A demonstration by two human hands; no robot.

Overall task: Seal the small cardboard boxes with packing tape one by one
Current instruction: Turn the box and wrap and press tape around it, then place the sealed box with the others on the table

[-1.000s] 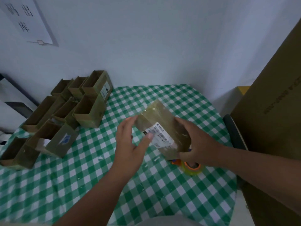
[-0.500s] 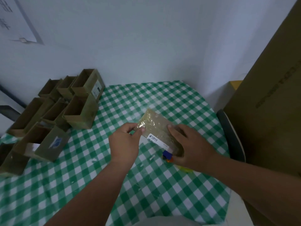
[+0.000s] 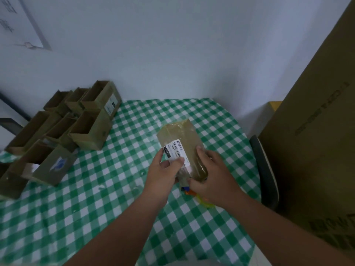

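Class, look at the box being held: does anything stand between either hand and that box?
No. The left hand and right hand both grip the taped box directly, nothing between.

A small taped cardboard box point(image 3: 182, 143) with a white label point(image 3: 175, 150) is held over the green checked tablecloth point(image 3: 76, 208) by the left hand point(image 3: 163, 173) and right hand point(image 3: 213, 175). Open boxes point(image 3: 63, 129) are clustered at the left. A tape roll point(image 3: 203, 200) is partly hidden under the right hand.
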